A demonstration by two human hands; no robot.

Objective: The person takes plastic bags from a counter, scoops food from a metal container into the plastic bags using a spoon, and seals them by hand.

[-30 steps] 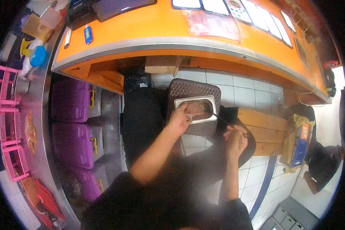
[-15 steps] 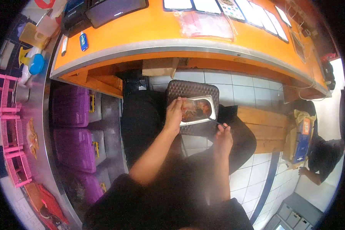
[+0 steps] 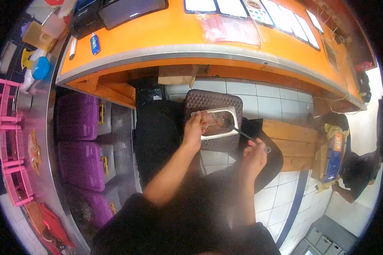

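Note:
A rectangular metal food pan (image 3: 219, 137) with reddish-brown food in it rests on a dark brown woven stool (image 3: 205, 97) in front of me. My left hand (image 3: 194, 131) is at the pan's left end, fingers closed on a clear plastic bag (image 3: 209, 119) held over the food; its contents are hard to make out. My right hand (image 3: 254, 156) grips the dark handle of a ladle (image 3: 244, 135) with a ring at its end. The ladle's rounded head is inside the pan, close beside the bag's mouth.
An orange desk (image 3: 157, 40) spans the far side, bearing a pack of clear bags (image 3: 230, 30) and several tablets. Purple-lidded bins (image 3: 78, 165) stand at left under a metal counter. A wooden bench (image 3: 291, 142) is at right; another person (image 3: 359, 176) is beyond it.
My right hand has moved slightly right and its grip has turned, so the handle's ring end now shows. The ladle's head has come up near the bag. My left hand stays nearly in place.

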